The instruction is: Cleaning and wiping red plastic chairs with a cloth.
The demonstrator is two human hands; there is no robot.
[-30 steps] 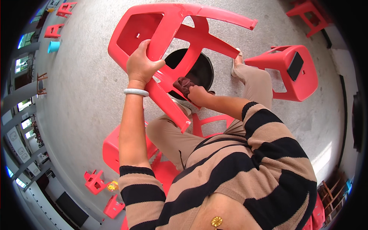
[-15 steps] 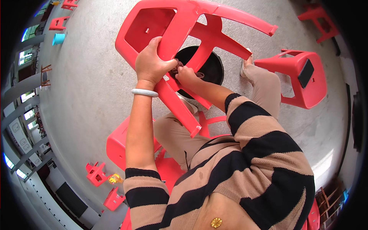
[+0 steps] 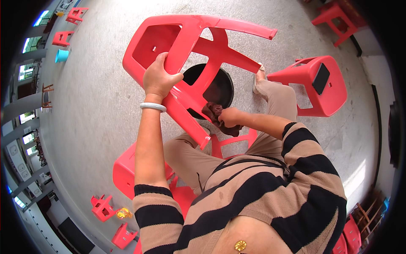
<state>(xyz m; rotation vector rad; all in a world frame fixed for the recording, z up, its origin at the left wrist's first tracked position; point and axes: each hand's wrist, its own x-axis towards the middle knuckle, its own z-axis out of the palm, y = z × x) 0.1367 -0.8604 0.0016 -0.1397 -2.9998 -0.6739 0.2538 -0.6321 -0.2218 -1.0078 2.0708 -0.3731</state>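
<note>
A red plastic stool is held up tilted on its side in front of me, its seat to the left and its legs pointing right and toward me. My left hand grips it where a leg meets the seat, fingers wrapped round the edge. A dark brown cloth is bunched in my right hand, whose fingers are closed on it. The cloth lies against a near leg of the stool. Below the stool, a round black basin rests on the floor, partly hidden by the stool.
To the right stands another red stool with a dark phone on its seat. A red stool is by my left leg. Farther left are a turquoise bucket and small red stools. A yellow object lies at lower left.
My right hand has moved with the cloth from the middle of the stool toward me and right, along a leg. The held stool sits slightly lower and farther left in view.
</note>
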